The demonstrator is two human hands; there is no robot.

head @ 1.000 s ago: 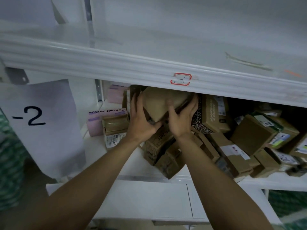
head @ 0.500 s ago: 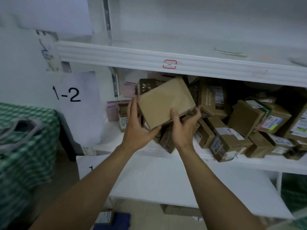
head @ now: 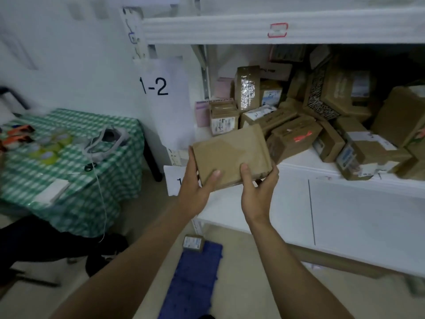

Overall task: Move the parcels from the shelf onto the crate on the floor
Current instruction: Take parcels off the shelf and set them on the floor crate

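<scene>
Both hands hold a flat brown cardboard parcel in the air, in front of the shelf's lower left corner. My left hand grips its left edge, thumb on top. At the parcel's near right corner my right hand grips it, thumb on top, fingers underneath. Several brown parcels are piled on the white shelf behind. Below on the floor lies a blue crate, with one small labelled parcel on its far end.
A table with a green checked cloth stands at the left, carrying tape rolls, a headset and a cable. A paper sign reading 1-2 hangs on the shelf's side. A lower white shelf board juts out at the right.
The parcel has come off the shelf pile and moved down and out towards me in both hands. My view has swung down and left, so the blue crate now shows.
</scene>
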